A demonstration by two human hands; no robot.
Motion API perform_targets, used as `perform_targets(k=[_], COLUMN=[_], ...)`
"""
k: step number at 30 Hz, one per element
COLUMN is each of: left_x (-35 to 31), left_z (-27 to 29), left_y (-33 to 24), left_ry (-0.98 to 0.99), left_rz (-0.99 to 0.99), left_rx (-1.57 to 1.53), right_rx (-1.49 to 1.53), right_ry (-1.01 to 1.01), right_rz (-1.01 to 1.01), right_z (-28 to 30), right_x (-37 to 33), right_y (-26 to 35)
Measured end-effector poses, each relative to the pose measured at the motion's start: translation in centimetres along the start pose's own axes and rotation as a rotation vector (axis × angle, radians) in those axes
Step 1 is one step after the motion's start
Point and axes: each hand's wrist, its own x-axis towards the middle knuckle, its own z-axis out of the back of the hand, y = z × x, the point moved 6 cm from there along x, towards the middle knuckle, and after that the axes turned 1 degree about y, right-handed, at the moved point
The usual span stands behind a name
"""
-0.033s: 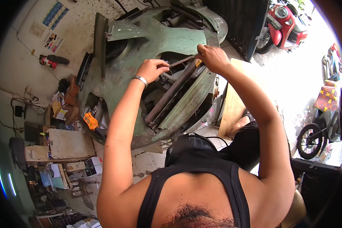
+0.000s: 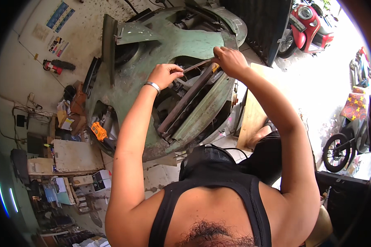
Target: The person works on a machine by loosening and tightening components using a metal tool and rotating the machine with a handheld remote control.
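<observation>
My left hand (image 2: 165,77), with a metal band around the wrist, is closed in a pinch at the left end of a thin, pale narrow strip (image 2: 197,66). Its right end is in the closed fingers of my right hand (image 2: 231,62). The strip spans the gap between both hands, over an opening in a large green-painted, worn metal body (image 2: 173,43). What the strip is made of I cannot tell. Just below it, a long brown bar (image 2: 185,103) lies slanted across the opening. Beside the bar runs a green metal rail (image 2: 202,109).
An orange and black tool (image 2: 99,131) rests at the body's left edge. A wooden board (image 2: 251,107) stands to the right, near my foot. Cartons and a worn panel (image 2: 76,155) crowd the left side. A red scooter (image 2: 307,26) is parked outside at the upper right.
</observation>
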Motion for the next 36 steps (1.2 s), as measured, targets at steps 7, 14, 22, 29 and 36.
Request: perform_targets(k=[7,14,22,29,36], left_x=[-0.1,-0.6,-0.5,-1.5,-2.4], left_z=[0.5,-0.1,-0.6,-1.1,-1.0], left_y=[1.1,0.6,1.0,0.2,0.6], left_ry=[-0.066,-0.097,-0.168,-0.150,-0.123], left_rz=[0.036,0.008,0.042,0.038,-0.051], left_rx=[0.068,0.074,0.169,0.119,0.103], right_rx=[-0.012,-0.021,-0.009,-0.053,-0.147], right_ry=[-0.028,0.007,0.030,0.040,0.048], right_rz=[0.029,0.034,-0.030,0.038,0.148], right_z=[0.5,-0.7,-1.3,0.2,0.6], right_x=[1.9,1.5,2.9,0.2,-4.5], right_y=[0.7,-0.5,-0.5,-0.2,1.6])
